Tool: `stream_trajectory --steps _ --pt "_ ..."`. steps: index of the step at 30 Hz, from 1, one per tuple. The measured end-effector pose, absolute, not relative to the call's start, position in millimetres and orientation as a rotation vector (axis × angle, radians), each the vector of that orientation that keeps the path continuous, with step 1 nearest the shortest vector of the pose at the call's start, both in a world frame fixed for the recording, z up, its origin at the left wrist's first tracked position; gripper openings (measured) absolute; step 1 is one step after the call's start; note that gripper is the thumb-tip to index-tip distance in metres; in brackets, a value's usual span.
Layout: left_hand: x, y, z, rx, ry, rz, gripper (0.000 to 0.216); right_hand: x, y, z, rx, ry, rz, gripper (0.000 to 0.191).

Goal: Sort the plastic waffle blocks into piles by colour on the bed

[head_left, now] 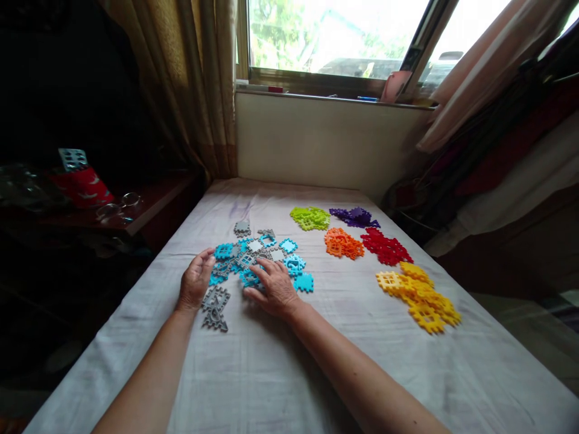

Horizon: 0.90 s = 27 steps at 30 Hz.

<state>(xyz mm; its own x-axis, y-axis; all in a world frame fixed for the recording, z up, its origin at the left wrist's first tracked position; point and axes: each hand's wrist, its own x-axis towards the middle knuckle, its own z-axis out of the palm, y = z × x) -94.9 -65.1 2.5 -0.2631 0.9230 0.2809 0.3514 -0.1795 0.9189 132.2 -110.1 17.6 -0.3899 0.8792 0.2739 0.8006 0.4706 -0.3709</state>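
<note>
A mixed pile of blue and grey interlocking plastic tiles lies on the cloth-covered table in front of me. At its left edge my left hand rests on its side, open, its fingertips beside a blue tile. My right hand reaches over the near side of the pile with fingers apart, touching the blue and grey pieces under it. Some of those pieces are hidden by the palm. Just right of my left hand lie a few grey tiles, apart from the pile. A solid blue tile sits right of my right hand.
Single-colour heaps lie to the right: lime green tiles, purple tiles, orange tiles, red tiles and yellow tiles. Eyeglasses and a red container stand on a dark side table. A window is ahead.
</note>
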Motion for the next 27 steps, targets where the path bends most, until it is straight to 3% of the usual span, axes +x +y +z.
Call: stream_trajectory --steps 5,12,15,20,27 --pt "-93 -70 3 1.597 1.517 1.431 0.055 155 -72 29 -1.544 -2.136 0.205 0.048" --pt "-91 -64 -3 1.388 1.380 1.470 0.061 169 9 49 -2.072 -1.957 0.335 0.063" --pt "-91 -64 -2 1.328 1.367 1.496 0.061 158 25 48 -2.040 -2.082 0.365 0.062" --pt "-89 -67 2 1.481 1.526 1.556 0.058 147 37 54 -1.775 -2.341 0.483 0.043" --pt "-88 -70 -3 1.535 1.563 1.495 0.050 115 80 60 -1.761 -2.298 0.486 0.055"
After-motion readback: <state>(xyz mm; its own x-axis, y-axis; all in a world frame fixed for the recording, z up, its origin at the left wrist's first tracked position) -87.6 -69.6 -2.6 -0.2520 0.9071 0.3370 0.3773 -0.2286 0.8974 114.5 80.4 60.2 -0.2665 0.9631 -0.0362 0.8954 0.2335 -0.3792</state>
